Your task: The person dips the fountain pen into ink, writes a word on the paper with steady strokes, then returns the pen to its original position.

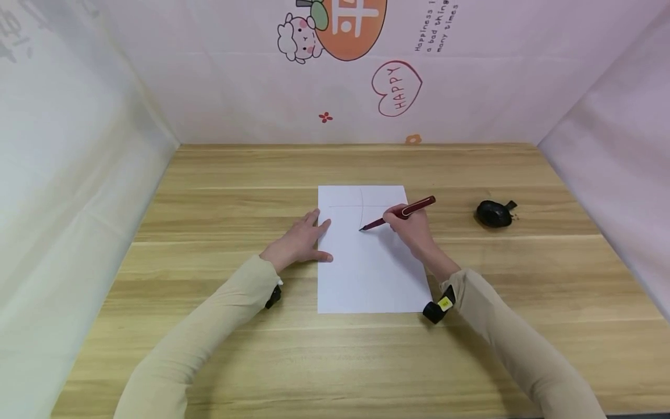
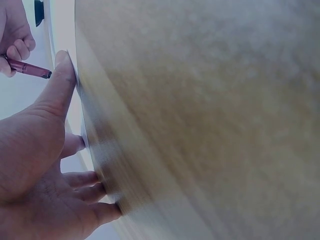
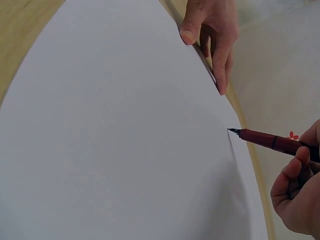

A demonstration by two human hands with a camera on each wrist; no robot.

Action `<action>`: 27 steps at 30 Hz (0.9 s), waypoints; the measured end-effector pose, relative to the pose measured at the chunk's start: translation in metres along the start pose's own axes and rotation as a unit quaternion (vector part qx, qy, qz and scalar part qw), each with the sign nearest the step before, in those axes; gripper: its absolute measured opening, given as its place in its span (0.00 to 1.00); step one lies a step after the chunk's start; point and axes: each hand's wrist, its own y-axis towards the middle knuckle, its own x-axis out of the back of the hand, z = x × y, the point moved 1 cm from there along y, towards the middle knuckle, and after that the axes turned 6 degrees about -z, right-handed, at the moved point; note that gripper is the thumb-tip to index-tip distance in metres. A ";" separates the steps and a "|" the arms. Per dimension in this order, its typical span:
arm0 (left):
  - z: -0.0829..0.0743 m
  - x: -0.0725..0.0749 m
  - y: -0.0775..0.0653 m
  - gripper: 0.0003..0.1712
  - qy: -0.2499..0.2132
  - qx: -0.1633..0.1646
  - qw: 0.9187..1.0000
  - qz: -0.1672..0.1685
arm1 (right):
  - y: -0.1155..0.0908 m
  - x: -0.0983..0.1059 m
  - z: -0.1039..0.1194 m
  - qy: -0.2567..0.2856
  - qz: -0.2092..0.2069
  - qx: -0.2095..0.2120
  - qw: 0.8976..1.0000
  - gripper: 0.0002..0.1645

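- Midway on the table [image 1: 251, 355], white paper [image 1: 366, 285] lies partly covered.
- Left hand [image 1: 299, 241] spreads over its left edge.
- Right hand [image 1: 416, 234] pinches a partly hidden dark-red pen [image 1: 418, 206].
- Farther right: a hard-to-identify black object [image 1: 493, 214].

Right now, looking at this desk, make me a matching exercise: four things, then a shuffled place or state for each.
1. dark red pen
2. left hand
3. black object
4. white sheet

A. on the table, right of the sheet
B. held in the right hand
C. marked with thin crossing lines
D. across the sheet's left edge

Pairs: 1-B, 2-D, 3-A, 4-C
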 end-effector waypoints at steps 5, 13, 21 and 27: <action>0.000 -0.001 0.000 0.52 0.005 -0.002 1.000 0.001 | -0.002 -0.001 0.000 0.007 0.000 0.007 1.000 0.11; -0.002 0.002 0.000 0.51 0.005 -0.001 1.000 0.003 | -0.003 0.000 -0.001 -0.001 0.009 0.000 1.000 0.11; -0.003 0.006 -0.001 0.51 0.006 0.007 1.000 0.008 | -0.007 0.000 0.001 -0.007 0.022 0.001 1.000 0.12; -0.002 0.002 -0.002 0.52 0.002 0.004 1.000 0.007 | -0.011 -0.001 -0.003 -0.004 0.032 0.000 0.999 0.12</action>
